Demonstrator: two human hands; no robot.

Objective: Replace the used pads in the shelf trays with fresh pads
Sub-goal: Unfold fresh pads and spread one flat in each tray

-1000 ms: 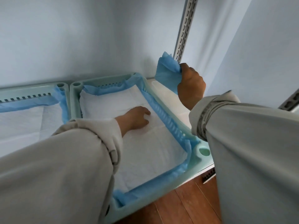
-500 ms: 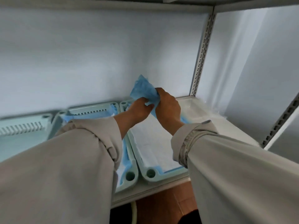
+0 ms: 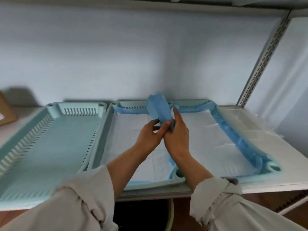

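Observation:
Both of my hands hold a folded blue pad (image 3: 158, 109) upright, above the seam between two lined trays. My left hand (image 3: 149, 136) pinches its lower end from the left and my right hand (image 3: 177, 137) wraps it from the right. The middle tray (image 3: 158, 182) holds a white pad (image 3: 130, 130) with blue edging. Touching it on the right, the right tray (image 3: 275, 167) holds another white pad (image 3: 208, 139) whose blue border drapes over the rim. The pale green slotted left tray (image 3: 50, 139) holds no pad.
All three trays stand side by side on a white shelf (image 3: 283, 152). A clear plastic wrapper (image 3: 250, 124) lies at its right end and a cardboard box (image 3: 6, 109) at the far left. A slotted metal post (image 3: 260, 64) rises at the right. A dark bin (image 3: 141, 212) is below.
My left hand has lifted off the tray pad and joined my right hand on the folded blue pad, which moved left from the post. The view has pulled back, showing all three trays.

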